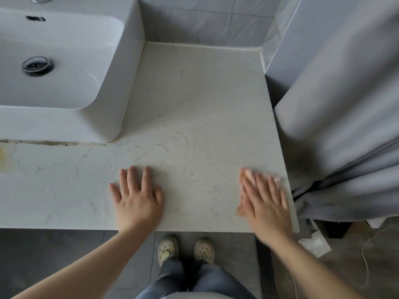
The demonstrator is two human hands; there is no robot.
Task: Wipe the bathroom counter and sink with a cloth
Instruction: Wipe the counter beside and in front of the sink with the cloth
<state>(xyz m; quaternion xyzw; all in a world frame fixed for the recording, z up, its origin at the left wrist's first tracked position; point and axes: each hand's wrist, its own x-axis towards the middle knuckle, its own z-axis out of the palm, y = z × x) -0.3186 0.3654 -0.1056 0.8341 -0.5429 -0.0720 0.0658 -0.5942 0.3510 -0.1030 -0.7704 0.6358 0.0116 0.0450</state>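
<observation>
Cloth (248, 174) pressed flat on counter (194, 104) at 4 o'clock.
It was covered by the right hand (264, 197), fingers straight; the left hand (138, 197) was laid open, holding nothing, sink (75, 50) at 10 o'clock.

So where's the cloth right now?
In the head view the cloth lies flat under the right hand, at the counter's front right corner, beside the grey curtain.

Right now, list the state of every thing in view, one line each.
left hand: flat on the counter, fingers spread, holding nothing
right hand: flat, pressing the cloth, blurred
cloth: flattened under the right hand, near the counter's right edge
counter: streaked with swirl marks
sink: empty, dark grime along its front seam
curtain: bunched beside the counter
</observation>
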